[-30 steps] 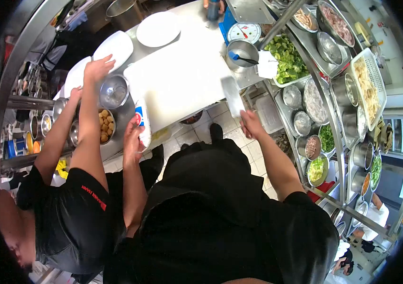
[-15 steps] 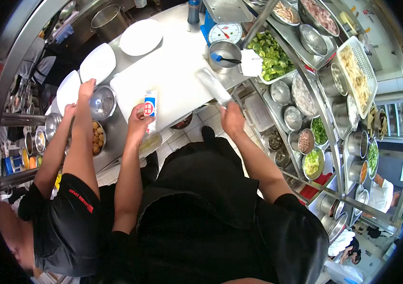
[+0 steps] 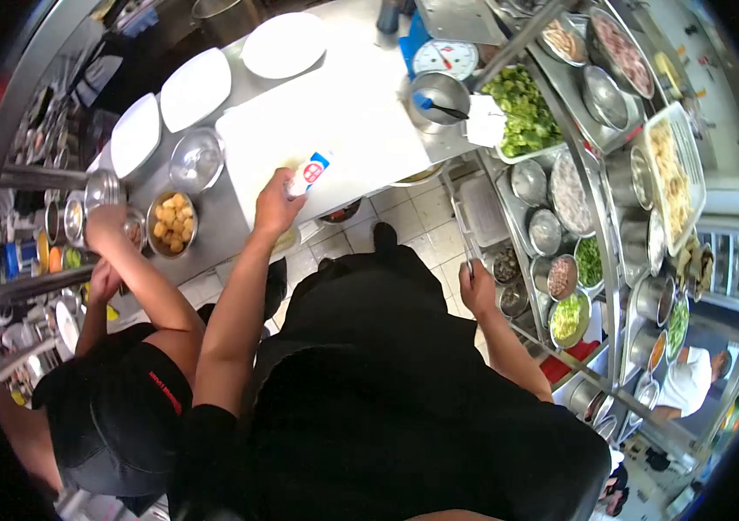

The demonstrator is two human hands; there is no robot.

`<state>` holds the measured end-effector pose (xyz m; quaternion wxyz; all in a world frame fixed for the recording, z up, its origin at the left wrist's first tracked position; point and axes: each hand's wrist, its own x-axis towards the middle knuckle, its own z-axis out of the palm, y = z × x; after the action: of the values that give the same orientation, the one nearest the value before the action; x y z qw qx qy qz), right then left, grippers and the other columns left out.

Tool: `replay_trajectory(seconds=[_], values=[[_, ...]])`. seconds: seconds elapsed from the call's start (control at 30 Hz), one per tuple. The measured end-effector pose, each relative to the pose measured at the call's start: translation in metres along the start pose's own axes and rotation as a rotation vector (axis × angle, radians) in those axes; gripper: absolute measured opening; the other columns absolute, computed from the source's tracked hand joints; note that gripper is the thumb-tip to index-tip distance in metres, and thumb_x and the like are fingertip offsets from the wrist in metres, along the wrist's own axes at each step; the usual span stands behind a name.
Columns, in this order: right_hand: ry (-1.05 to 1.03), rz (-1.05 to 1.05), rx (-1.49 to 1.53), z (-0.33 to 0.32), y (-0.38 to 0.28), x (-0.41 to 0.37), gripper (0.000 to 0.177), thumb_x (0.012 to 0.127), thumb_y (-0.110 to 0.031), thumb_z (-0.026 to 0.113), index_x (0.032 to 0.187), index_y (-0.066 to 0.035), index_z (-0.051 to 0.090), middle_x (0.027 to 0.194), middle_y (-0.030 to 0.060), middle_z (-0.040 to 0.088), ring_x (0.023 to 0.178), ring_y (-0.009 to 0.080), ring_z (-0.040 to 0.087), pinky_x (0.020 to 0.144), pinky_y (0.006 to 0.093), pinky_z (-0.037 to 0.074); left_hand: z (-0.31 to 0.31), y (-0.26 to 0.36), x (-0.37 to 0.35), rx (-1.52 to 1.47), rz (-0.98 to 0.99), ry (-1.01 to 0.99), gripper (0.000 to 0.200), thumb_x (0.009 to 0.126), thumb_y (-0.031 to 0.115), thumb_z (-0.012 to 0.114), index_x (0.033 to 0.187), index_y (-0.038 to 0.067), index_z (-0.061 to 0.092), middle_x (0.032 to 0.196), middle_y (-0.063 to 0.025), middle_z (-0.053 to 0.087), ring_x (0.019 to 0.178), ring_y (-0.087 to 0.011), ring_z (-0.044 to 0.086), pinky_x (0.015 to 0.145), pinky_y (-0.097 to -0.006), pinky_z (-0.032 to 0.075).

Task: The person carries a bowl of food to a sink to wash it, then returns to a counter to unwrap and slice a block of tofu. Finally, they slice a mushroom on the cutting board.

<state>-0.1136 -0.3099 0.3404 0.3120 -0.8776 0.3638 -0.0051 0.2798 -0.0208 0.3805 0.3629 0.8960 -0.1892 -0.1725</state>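
My left hand [image 3: 277, 207] is closed around the lower end of a white tube-shaped packet [image 3: 310, 174] with blue ends and a red round label, tilted over the front part of the white cutting board [image 3: 348, 130]. Low beside the shelving, off the board, my right hand [image 3: 479, 291] grips a cleaver [image 3: 471, 260]. Its blade is turned nearly edge-on, so only a thin strip shows. Left of the board are a steel bowl [image 3: 197, 160] and a bowl of golden-brown fried pieces [image 3: 171, 224].
White plates [image 3: 196, 89] line the table's far left side. A blue scale [image 3: 445, 59] and a pot [image 3: 439, 97] with a brush stand at the back right. Ingredient shelving [image 3: 599, 200] rises on my right. A co-worker's hands [image 3: 106, 230] are near bowls at the left.
My right hand has swung the cleaver down and right, away from the board. My left hand has shifted right and tilted the packet. The co-worker's hands have moved from the plates towards the bowls.
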Motion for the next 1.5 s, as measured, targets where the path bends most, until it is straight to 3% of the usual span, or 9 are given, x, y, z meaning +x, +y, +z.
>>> replay_trajectory(seconds=[0.2, 0.33, 0.4, 0.47, 0.97, 1.2, 1.27, 1.47, 1.5], values=[[-0.056, -0.45, 0.106, -0.001, -0.175, 0.079, 0.025, 0.099, -0.022, 0.058, 0.091, 0.002, 0.059, 0.077, 0.0296, 0.066, 0.072, 0.0514, 0.064, 0.065, 0.0577, 0.052, 0.009, 0.0, 0.0, -0.054, 0.138, 0.04, 0.05, 0.08, 0.008, 0.082, 0.123, 0.007, 0.056, 0.108, -0.0175, 0.069, 0.09, -0.0298, 0.073, 0.08, -0.0385, 0.057], [-0.186, -0.544, -0.014, 0.013, -0.252, 0.102, 0.022, 0.101, -0.02, 0.054, 0.105, 0.001, 0.055, 0.073, 0.0289, 0.067, 0.071, 0.0504, 0.066, 0.065, 0.0595, 0.053, 0.005, 0.009, -0.008, -0.14, 0.117, 0.044, 0.057, 0.081, 0.011, 0.084, 0.131, 0.005, 0.057, 0.116, -0.0172, 0.068, 0.097, -0.0282, 0.07, 0.086, -0.0374, 0.056], [-0.21, -0.571, -0.077, 0.02, -0.271, 0.106, 0.022, 0.101, -0.019, 0.052, 0.111, 0.001, 0.054, 0.072, 0.028, 0.067, 0.07, 0.0496, 0.067, 0.065, 0.0595, 0.053, 0.004, 0.012, -0.009, 0.007, 0.269, 0.093, 0.053, 0.082, 0.012, 0.08, 0.131, 0.008, 0.059, 0.125, -0.0178, 0.064, 0.109, -0.0359, 0.066, 0.094, -0.0429, 0.053], [-0.291, -0.552, -0.191, 0.024, -0.284, 0.11, 0.023, 0.101, -0.017, 0.051, 0.116, 0.001, 0.051, 0.074, 0.0276, 0.069, 0.073, 0.0477, 0.069, 0.068, 0.0587, 0.054, 0.005, 0.013, -0.005, -0.042, 0.233, 0.093, 0.051, 0.083, 0.015, 0.078, 0.13, 0.007, 0.06, 0.123, -0.0178, 0.065, 0.111, -0.0374, 0.063, 0.097, -0.0446, 0.051], [-0.544, -0.425, -0.521, -0.023, -0.32, 0.093, 0.026, 0.096, -0.008, 0.048, 0.12, 0.003, 0.048, 0.089, 0.0309, 0.07, 0.089, 0.0481, 0.07, 0.081, 0.0591, 0.053, 0.008, 0.002, 0.005, 0.022, 0.274, 0.045, 0.051, 0.082, 0.013, 0.073, 0.131, 0.013, 0.06, 0.112, -0.0178, 0.066, 0.101, -0.0394, 0.065, 0.088, -0.0474, 0.052], [-0.392, -0.564, -0.242, 0.101, -0.29, 0.154, 0.028, 0.098, -0.012, 0.045, 0.122, 0.003, 0.048, 0.092, 0.0259, 0.072, 0.09, 0.0465, 0.07, 0.083, 0.0579, 0.054, 0.011, 0.003, 0.006, 0.055, 0.233, 0.057, 0.053, 0.082, 0.014, 0.075, 0.132, 0.011, 0.057, 0.114, -0.0181, 0.068, 0.104, -0.0391, 0.066, 0.089, -0.0456, 0.052], [-0.278, -0.556, -0.233, 0.11, -0.297, 0.154, 0.027, 0.098, -0.015, 0.048, 0.12, 0.002, 0.047, 0.082, 0.0278, 0.07, 0.077, 0.0477, 0.069, 0.07, 0.0594, 0.054, 0.009, 0.007, 0.007, 0.082, 0.191, 0.049, 0.052, 0.083, 0.013, 0.075, 0.131, 0.011, 0.056, 0.113, -0.0184, 0.068, 0.102, -0.0396, 0.066, 0.088, -0.046, 0.052], [-0.35, -0.558, -0.291, 0.081, -0.258, 0.13, 0.029, 0.1, -0.018, 0.049, 0.124, -0.002, 0.048, 0.089, 0.0257, 0.071, 0.077, 0.0439, 0.071, 0.067, 0.0561, 0.056, 0.003, 0.003, 0.02, 0.024, 0.048, 0.147, 0.055, 0.081, 0.015, 0.076, 0.13, 0.01, 0.052, 0.103, -0.0194, 0.069, 0.096, -0.0404, 0.067, 0.084, -0.0486, 0.053], [-0.348, -0.558, -0.29, 0.07, -0.249, 0.123, 0.029, 0.1, -0.018, 0.049, 0.124, -0.002, 0.048, 0.089, 0.0257, 0.071, 0.077, 0.0439, 0.071, 0.067, 0.0561, 0.056, 0.0, 0.002, 0.022, -0.059, -0.085, 0.161, 0.058, 0.079, 0.016, 0.077, 0.131, 0.01, 0.051, 0.103, -0.0188, 0.069, 0.095, -0.0389, 0.068, 0.083, -0.0475, 0.053]])
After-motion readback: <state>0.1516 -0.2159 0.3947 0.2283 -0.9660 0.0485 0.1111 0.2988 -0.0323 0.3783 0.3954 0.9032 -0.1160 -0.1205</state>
